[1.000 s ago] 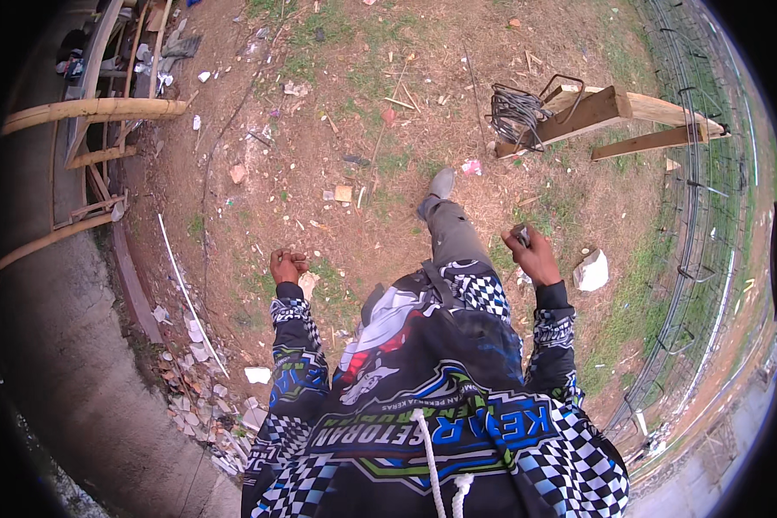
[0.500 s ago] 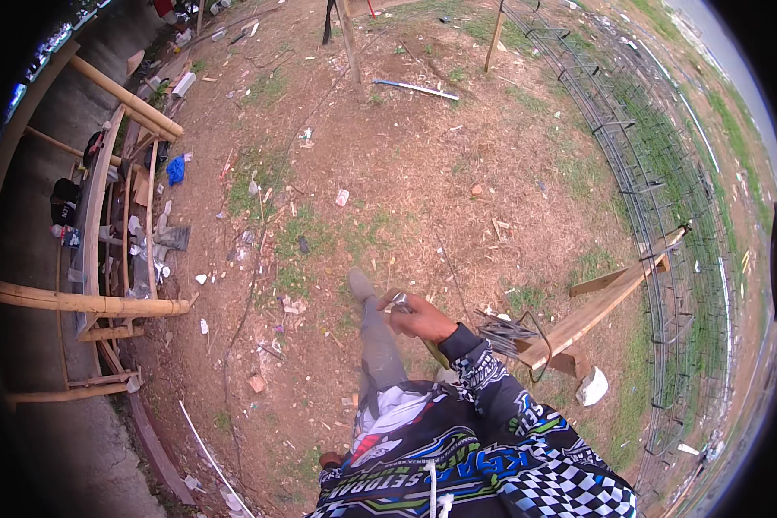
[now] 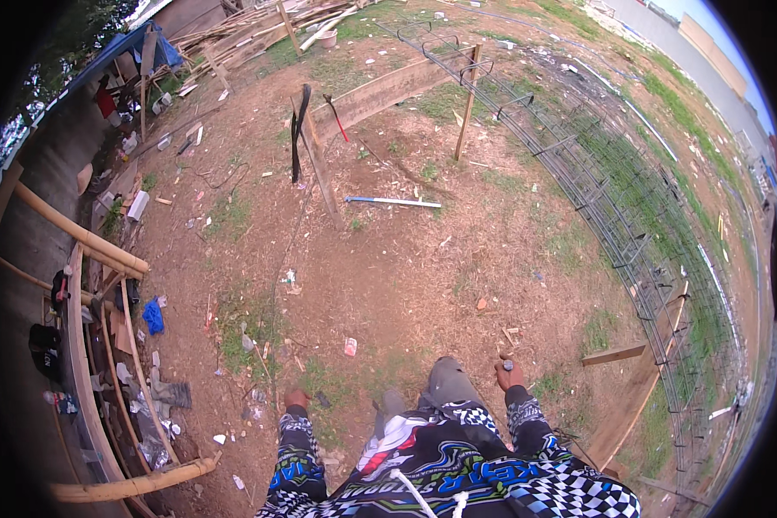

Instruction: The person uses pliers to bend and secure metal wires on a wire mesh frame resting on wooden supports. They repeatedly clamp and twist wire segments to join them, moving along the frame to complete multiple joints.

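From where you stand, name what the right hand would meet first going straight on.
Likely the wood scraps on the ground ahead of the right hand; its height above them is unclear.

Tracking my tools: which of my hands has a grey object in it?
Your right hand: a grey object shows in its grip; none is visible in the left hand.

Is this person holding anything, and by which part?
The right hand holds a small grey object; which part is gripped can't be told. Nothing shows in the left hand.

Right hand (image 3: 514, 377) around a small grey object (image 3: 507, 365), long rebar cage (image 3: 592, 198) farther right.
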Tool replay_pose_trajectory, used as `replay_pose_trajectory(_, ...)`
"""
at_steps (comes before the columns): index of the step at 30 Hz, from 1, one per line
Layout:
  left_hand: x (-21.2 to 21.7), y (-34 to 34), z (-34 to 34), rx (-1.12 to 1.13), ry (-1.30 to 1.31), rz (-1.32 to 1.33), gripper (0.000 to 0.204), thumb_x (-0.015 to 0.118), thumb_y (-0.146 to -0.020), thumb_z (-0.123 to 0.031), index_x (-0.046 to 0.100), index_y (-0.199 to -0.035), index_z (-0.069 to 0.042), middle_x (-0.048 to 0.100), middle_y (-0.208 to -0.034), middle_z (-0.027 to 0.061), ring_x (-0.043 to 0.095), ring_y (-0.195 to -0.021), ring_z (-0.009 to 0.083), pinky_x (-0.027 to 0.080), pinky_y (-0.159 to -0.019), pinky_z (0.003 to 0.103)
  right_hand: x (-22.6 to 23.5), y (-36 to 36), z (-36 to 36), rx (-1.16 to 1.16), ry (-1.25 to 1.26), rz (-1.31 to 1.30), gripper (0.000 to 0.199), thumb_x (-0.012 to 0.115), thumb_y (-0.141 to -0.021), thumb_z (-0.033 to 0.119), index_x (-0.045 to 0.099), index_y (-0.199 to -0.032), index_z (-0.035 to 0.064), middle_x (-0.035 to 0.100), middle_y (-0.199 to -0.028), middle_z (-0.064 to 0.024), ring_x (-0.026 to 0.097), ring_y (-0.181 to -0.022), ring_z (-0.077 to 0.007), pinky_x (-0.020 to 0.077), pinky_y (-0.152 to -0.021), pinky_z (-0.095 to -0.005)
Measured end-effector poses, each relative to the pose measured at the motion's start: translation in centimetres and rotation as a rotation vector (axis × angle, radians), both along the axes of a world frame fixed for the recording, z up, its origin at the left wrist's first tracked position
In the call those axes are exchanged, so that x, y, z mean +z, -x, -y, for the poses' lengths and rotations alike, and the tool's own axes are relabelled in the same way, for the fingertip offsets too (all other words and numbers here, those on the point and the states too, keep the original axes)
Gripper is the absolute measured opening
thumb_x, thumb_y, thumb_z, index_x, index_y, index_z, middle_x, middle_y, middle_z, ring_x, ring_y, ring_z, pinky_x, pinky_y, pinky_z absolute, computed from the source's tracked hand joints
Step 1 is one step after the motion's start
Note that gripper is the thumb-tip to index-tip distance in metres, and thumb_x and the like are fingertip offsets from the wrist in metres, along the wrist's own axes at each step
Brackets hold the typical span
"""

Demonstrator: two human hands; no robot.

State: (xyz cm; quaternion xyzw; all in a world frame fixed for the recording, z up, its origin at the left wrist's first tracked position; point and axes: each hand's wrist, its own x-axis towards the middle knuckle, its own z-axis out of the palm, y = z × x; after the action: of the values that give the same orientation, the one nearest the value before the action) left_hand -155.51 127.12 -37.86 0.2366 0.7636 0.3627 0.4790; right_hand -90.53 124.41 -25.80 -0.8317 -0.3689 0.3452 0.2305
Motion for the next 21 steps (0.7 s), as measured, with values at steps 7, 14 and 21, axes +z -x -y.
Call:
replay_pose_trajectory(7, 9.3, -6.6, -34.9, -0.146, -0.311, -0.258, 0.012, 0.054, -0.093, -0.013, 0.058, -0.098, -0.003, 0.063, -0.065, 0.0088, 0.055, -0.051, 0.0153, 0.040, -0.044, 0.031, -4.7, -2.7, -8.9, -0.192, 0.428, 0.131, 0.038, 0.063, -0.079, 0.036, 0.072, -0.103, 0.0086, 0.071, -0.102, -0.0214, 0.067, -0.101, -0.0381, 0.0509, -0.091, -0.0444)
replay_pose_trajectory(14, 12.9, -20.2, -47.6, -0.190, -0.195, -0.036, 0.011, 0.054, -0.093, -0.011, 0.057, -0.096, -0.002, 0.059, -0.062, 0.0059, 0.055, -0.053, 0.0135, 0.041, -0.047, 0.028, -0.9, -2.5, -36.0, -0.207, 0.011, -0.100, 0.037, 0.069, -0.081, 0.031, 0.068, -0.111, 0.0082, 0.071, -0.095, -0.0202, 0.069, -0.093, -0.0349, 0.0528, -0.084, -0.0421)
replay_pose_trajectory(21, 19.1, -27.9, -63.8, -0.196, -0.248, 0.055, 0.011, 0.058, -0.092, -0.012, 0.056, -0.090, -0.003, 0.055, -0.064, 0.0039, 0.051, -0.054, 0.0135, 0.041, -0.051, 0.030, 13.5, -3.3, -63.7, -0.092, -0.464, -0.572, 0.026, 0.061, -0.095, 0.019, 0.067, -0.111, -0.0004, 0.071, -0.086, -0.0088, 0.064, -0.070, -0.0134, 0.0546, -0.068, -0.0306)
